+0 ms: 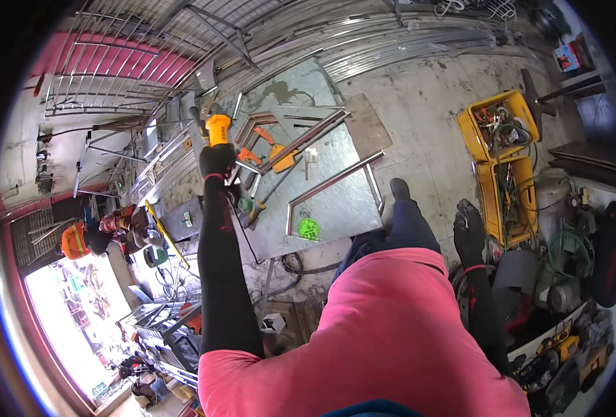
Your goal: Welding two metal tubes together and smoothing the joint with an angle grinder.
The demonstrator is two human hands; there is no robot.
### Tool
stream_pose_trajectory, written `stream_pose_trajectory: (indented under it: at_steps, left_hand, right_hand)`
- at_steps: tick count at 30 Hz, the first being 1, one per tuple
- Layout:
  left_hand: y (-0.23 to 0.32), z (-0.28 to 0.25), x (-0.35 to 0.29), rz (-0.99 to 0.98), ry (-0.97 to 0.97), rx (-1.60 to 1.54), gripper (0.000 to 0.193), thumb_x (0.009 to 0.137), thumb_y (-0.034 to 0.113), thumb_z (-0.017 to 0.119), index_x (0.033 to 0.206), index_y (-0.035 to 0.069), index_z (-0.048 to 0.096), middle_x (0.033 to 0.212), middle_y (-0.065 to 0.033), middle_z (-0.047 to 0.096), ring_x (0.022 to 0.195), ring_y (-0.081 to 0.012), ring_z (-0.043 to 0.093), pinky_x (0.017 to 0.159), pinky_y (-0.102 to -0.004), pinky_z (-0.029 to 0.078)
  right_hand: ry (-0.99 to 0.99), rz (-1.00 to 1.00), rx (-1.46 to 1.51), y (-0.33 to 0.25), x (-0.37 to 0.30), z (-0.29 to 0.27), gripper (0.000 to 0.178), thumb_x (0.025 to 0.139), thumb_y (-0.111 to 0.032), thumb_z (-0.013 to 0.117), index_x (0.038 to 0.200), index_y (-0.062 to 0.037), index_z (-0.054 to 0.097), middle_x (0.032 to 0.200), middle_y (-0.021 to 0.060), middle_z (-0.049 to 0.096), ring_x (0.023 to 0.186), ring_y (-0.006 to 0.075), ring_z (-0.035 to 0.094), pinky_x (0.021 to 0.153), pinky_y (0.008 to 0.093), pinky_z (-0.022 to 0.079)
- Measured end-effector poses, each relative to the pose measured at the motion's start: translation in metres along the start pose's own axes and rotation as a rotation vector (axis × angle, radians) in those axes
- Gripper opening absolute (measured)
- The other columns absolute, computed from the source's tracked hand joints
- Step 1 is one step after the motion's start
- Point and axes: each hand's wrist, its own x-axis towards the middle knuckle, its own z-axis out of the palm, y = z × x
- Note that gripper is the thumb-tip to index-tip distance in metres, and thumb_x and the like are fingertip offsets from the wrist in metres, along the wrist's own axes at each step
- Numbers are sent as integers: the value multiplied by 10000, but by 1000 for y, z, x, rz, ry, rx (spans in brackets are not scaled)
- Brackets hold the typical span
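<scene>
My left hand, in a black glove, reaches far out and is closed around a yellow angle grinder above the far left edge of a metal sheet. My right hand, also gloved in black, hangs by my right side, fingers mostly stretched, with no held thing visible. On the sheet lie long metal tubes, some joined at corners. Near the left hand are an orange-yellow power tool, an orange tool and a yellow-green handled tool. A bright green round object rests near the sheet's near edge.
Two yellow crates of tools and cables stand on the right, near a green hose. Long metal bars line the far side. A black cable crosses the floor. Another person is at the left.
</scene>
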Motion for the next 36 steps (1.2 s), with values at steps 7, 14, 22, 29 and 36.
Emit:
stream_pose_trajectory:
  at_steps: [7, 14, 22, 29, 36]
  left_hand:
    - [-13, -64, -194, -65, -100, -967, 405, 994, 334, 726, 1161, -33, 689, 902, -95, 730, 754, -191, 721, 674, -321, 570]
    - [-8, -38, -409, -238, 83, -1057, 406, 978, 321, 700, 1173, -35, 679, 935, -112, 727, 720, -190, 702, 645, -314, 565]
    - [-30, -15, -486, -222, 231, -1222, 440, 952, 87, 655, 1370, 1, 548, 1006, -86, 691, 707, -137, 671, 552, -273, 532]
    - [-110, 2, -539, -311, 214, -1330, 420, 922, -11, 584, 1340, 28, 565, 1010, -7, 647, 783, -97, 605, 668, -274, 502]
    - [-168, 11, -551, -221, 266, -1042, 243, 940, -12, 580, 1174, 45, 607, 944, 15, 614, 772, -83, 565, 654, -278, 468]
  right_hand:
    - [-401, -115, 306, -113, 70, 59, 339, 1043, -143, 643, 1349, 1, 665, 1258, 154, 752, 1139, 263, 734, 1011, 361, 566]
    - [-1081, -919, 697, -265, 24, 201, 422, 1044, -407, 682, 1226, -27, 676, 1037, 81, 689, 930, 173, 651, 803, 351, 549]
    - [-1929, 461, 776, -347, -102, 224, 388, 967, -305, 778, 1243, -60, 657, 1029, 21, 691, 877, 130, 683, 797, 307, 569]
    - [-1829, -68, 611, -390, -166, 242, 381, 956, -319, 784, 1202, -55, 660, 997, 26, 708, 884, 144, 695, 809, 322, 569]
    - [-1870, 151, 774, -386, -210, 244, 279, 941, -200, 793, 1128, -29, 675, 904, 36, 705, 803, 144, 684, 735, 336, 560]
